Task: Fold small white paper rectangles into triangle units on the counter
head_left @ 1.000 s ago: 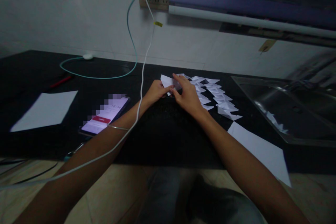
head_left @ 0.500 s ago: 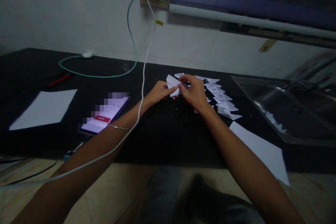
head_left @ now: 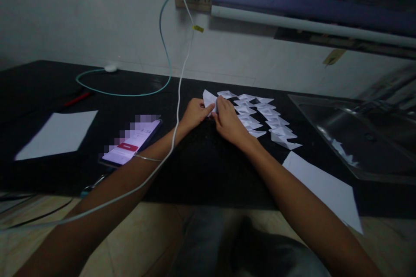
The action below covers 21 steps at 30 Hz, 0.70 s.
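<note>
Both hands pinch a small folded white paper (head_left: 209, 98) just above the black countertop (head_left: 208, 169). My left hand (head_left: 194, 113) grips its left side, thumb lying across the front. On its right side, my right hand (head_left: 228, 120) is closed, its fingers covering that part of the paper. The paper's upper corner sticks up between the hands; its lower part is mostly hidden. Right beside my right hand lie several folded white paper pieces (head_left: 276, 121), set out in two rows.
A sheet of white paper (head_left: 325, 186) lies near the right forearm, another sheet (head_left: 58, 134) at the far left. A lit phone (head_left: 130, 143) sits by the left forearm. A white cable (head_left: 178, 108) hangs across that forearm. At right is a metal sink (head_left: 367, 138).
The folded paper and both hands shifted right, then came back left. My right fingers moved down over the paper's right side and now hide more of it.
</note>
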Each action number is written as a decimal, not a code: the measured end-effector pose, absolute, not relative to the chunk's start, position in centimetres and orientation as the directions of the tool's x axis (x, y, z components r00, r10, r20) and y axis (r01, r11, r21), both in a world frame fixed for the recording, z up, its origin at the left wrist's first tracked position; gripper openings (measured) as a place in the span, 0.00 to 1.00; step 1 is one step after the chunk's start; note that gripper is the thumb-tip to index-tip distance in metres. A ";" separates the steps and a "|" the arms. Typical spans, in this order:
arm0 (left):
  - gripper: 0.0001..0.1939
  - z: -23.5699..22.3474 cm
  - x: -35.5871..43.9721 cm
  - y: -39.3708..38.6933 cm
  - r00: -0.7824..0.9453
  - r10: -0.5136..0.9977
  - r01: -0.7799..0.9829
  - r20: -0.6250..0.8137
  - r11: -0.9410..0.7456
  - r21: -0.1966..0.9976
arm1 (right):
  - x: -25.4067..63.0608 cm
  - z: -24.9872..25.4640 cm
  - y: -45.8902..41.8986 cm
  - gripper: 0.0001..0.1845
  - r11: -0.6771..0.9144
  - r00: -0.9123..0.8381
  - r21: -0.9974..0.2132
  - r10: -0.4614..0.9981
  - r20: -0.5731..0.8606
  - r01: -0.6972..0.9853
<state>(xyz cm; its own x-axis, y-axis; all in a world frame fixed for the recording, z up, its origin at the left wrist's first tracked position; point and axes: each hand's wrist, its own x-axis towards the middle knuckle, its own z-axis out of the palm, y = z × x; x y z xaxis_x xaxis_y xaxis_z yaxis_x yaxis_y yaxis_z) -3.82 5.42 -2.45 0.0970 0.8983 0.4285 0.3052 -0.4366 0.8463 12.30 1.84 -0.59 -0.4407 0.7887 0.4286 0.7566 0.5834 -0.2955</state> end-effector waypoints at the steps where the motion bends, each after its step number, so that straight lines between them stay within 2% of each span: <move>1: 0.16 -2.5 -3.9 5.5 0.094 0.898 0.324 0.430 -0.436 0.840 | 12.2 -0.8 1.8 0.31 0.582 -0.448 -0.301 0.794 0.411 0.755; 12: 0.21 -2.9 -4.0 5.9 0.073 0.872 0.348 0.485 -0.478 0.807 | 11.9 -1.1 1.4 0.37 0.588 -0.483 -0.320 0.802 0.351 0.743; 21: 0.21 -2.5 -3.9 5.7 0.124 0.888 0.310 0.443 -0.459 0.832 | 11.8 -0.9 1.0 0.37 0.579 -0.498 -0.292 0.810 0.308 0.761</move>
